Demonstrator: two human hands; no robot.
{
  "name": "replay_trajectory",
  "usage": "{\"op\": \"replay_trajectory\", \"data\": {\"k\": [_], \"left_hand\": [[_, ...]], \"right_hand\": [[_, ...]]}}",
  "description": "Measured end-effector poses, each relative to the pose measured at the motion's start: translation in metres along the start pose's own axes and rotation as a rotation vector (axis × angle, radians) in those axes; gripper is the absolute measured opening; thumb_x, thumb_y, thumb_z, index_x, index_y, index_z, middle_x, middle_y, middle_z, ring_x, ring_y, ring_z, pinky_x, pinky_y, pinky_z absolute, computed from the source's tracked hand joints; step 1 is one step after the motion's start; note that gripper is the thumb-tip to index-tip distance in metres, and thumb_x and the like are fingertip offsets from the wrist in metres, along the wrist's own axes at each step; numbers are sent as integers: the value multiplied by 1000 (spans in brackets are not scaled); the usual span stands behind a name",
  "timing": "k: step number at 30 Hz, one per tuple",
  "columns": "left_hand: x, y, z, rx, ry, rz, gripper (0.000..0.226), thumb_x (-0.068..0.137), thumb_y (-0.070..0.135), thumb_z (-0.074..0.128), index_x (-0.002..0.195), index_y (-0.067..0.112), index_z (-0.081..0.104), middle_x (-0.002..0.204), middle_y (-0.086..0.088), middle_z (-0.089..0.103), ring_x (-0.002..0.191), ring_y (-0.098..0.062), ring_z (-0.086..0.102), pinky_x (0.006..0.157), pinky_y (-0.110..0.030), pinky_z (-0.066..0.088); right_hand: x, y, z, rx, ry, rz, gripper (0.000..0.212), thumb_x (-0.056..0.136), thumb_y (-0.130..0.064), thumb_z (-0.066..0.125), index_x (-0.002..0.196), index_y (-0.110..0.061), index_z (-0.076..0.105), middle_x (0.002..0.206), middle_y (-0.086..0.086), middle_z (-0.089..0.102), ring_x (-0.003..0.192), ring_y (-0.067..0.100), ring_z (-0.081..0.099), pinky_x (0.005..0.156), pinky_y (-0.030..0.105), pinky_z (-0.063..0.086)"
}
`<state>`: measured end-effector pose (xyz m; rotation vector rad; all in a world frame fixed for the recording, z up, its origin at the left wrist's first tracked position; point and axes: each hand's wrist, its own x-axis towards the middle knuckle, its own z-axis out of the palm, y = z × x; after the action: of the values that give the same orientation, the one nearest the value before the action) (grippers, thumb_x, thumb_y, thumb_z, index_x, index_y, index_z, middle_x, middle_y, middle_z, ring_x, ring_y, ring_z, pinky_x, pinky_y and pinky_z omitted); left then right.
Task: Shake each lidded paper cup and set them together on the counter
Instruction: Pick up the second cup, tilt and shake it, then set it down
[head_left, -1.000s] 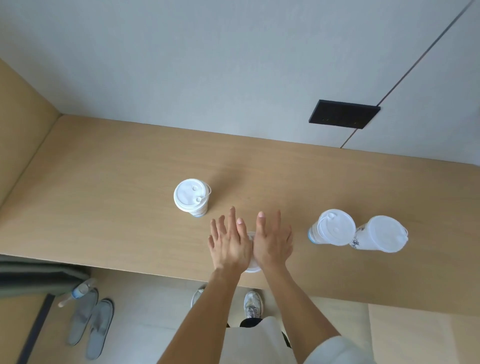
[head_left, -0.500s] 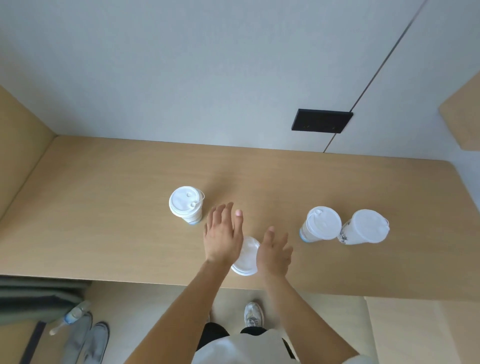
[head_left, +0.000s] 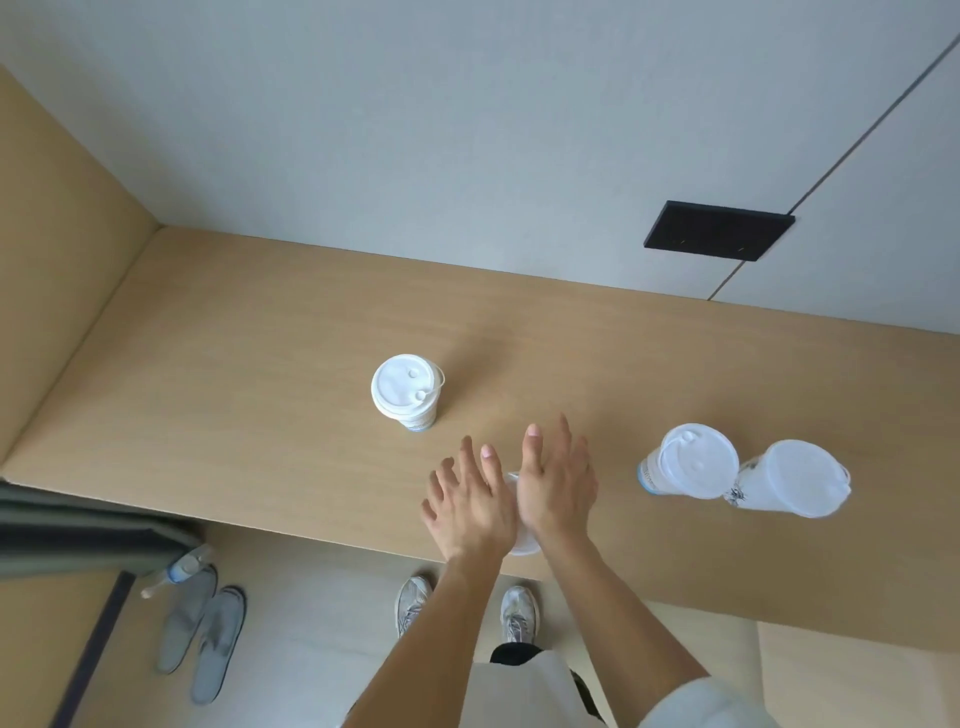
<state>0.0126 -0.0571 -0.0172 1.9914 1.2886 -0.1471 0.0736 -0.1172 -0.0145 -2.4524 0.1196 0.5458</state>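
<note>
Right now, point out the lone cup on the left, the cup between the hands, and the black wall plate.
lone cup (head_left: 404, 387), head view, lid top.
held cup (head_left: 521, 545), head view, lid edge.
black wall plate (head_left: 719, 230), head view, centre.

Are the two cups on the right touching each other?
Yes, the two right cups stand pressed together side by side on the counter.

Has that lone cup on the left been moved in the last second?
No. The lone cup stands at the same spot on the counter, equally far from the two cups at the right; only the camera shifted.
</note>
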Motion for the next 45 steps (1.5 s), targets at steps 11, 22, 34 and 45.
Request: {"op": "replay_trajectory", "data": {"k": [11,22,34,45], "left_hand": [[24,12,-30,38,91,538,71,100,54,15,128,15,67,131,-1,67,129,-28,55,106,-44,43],[2,-104,-31,467,-195,554,95,97,42,43,158,22,-27,173,-12,-13,159,-37,-13,127,-53,9],[-2,-72,-12,647,-284,492,104,100,47,46,135,39,-51,157,-16,-48,151,-43,-35,124,-65,-2],[-7,-46,-101,-333,-411,425,40,105,55,42,137,78,34,148,44,35,147,13,26,112,-10,21]], "right_hand": [[-18,-13,-1,502,58,490,73,104,-68,26,158,-20,39,152,20,51,141,42,47,118,55,35],[-41,8,-19,-209,-64,-510,82,93,-67,58,161,-28,35,174,8,15,161,24,13,128,39,16],[-36,11,0,-178,18,-464,65,82,-54,70,141,-30,58,155,0,43,142,23,44,105,38,48],[-48,-14,-72,804,-125,-44,45,64,-55,76,109,-47,73,120,-32,68,119,-14,58,90,19,43]]}}
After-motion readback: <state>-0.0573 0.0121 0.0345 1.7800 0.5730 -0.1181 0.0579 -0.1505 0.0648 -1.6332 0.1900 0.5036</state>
